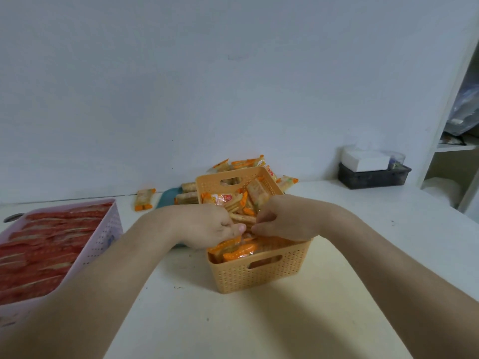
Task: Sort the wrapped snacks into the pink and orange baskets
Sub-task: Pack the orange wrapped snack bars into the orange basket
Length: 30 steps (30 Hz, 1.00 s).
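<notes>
Tissue box in dark tray; white shelf right.

One pink basket, one orange basket, two hands, one tissue box.

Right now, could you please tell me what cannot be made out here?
In the head view:
Middle of the orange basket: covered by the left hand and right hand.
Each hand's grip: fingers curl out of sight.
The pink basket: cut by the left edge.
Print on the snacks: blurred.
</notes>
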{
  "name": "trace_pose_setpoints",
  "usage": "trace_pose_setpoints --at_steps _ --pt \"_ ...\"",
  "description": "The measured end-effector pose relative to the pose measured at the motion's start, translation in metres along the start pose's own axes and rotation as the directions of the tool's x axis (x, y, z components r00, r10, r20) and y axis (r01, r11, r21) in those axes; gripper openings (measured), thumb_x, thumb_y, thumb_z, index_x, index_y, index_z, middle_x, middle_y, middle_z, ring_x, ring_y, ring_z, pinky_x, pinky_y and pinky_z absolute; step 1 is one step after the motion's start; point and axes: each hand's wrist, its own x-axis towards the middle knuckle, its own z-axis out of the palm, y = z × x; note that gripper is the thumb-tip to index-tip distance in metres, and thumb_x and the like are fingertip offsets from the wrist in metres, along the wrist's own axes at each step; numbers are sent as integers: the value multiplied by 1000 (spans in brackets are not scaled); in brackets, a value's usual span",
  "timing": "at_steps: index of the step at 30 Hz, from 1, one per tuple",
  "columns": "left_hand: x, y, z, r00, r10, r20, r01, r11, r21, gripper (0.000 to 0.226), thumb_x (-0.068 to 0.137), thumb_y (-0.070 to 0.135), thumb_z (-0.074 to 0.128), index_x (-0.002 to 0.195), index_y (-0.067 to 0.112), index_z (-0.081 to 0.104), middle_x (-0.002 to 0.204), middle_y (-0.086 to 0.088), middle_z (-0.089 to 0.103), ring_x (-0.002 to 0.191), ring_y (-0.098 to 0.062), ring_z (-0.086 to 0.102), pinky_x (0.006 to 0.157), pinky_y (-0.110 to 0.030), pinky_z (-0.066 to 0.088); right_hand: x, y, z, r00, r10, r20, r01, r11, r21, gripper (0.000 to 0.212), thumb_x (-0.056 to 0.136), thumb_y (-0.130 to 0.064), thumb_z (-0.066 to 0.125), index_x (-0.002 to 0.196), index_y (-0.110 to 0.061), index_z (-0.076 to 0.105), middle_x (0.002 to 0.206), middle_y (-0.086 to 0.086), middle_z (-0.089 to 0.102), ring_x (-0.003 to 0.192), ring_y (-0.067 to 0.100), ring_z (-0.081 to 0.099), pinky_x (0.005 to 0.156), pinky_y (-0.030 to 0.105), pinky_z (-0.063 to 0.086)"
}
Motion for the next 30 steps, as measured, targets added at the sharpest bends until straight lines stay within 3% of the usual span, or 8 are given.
trace_pose_setpoints --at_steps 4,7,11,15,20,24,27,30 --pt "15 -4 -8 999 -11 -35 9 999 -52 40 99 46 40 67 31 58 71 15 59 70 -3 56 73 -27 44 15 2 -11 992 32 -125 -33 999 -7 23 94 -14 52 100 -22 73 100 -5 68 93 13 61 82 27 50" --pt "27 -11 -11 984 -34 -172 14 993 -120 34 97 32 50 68 25 66 65 14 63 63 -1 57 63 -22 42 30 -2 -10 992 -18 -126 4 993 -115 38 88 0 51 102 -29 73 93 -11 60 94 13 57 82 29 50" --pt "39 -13 -8 983 -24 -185 39 996 77 15 89 22 62 95 24 76 83 13 70 79 -6 63 70 -23 49 44 -6 1 988 -138 -75 100 918 -383 35 88 -13 60 116 -34 64 102 -4 47 102 17 43 87 32 44" --pt "51 -1 -7 980 7 -200 48 962 268 13 89 21 62 81 21 73 75 6 66 71 -12 60 58 -24 46 53 6 11 982 -156 -108 75 840 -537 23 89 -21 61 112 -25 63 112 1 59 99 20 58 82 35 53" --pt "64 11 -6 987 -16 -162 77 924 375 12 89 14 57 80 13 64 73 -2 62 66 -19 58 57 -32 48 54 16 18 986 -115 -125 24 824 -567 15 93 -27 55 105 -22 64 108 -1 63 100 22 61 74 33 40" --pt "63 7 -1 993 -31 -111 67 939 338 24 89 10 54 107 18 67 93 -1 67 81 -18 61 69 -34 54 55 20 23 955 -180 -236 27 846 -533 24 96 -34 48 98 -20 67 107 3 60 95 23 62 69 33 45" --pt "64 3 1 998 -26 -54 42 944 328 40 91 10 51 127 26 59 115 2 65 93 -18 59 77 -32 51 52 21 21 952 -167 -256 38 896 -443 32 95 -39 48 98 -14 68 108 6 58 97 25 59 79 40 54" --pt "62 6 1 995 -23 92 -16 918 396 50 97 12 44 143 35 43 147 6 44 122 -21 50 100 -37 44 45 19 10 952 -152 -265 42 925 -379 31 93 -39 47 95 -13 64 103 5 59 91 21 54 77 34 48"
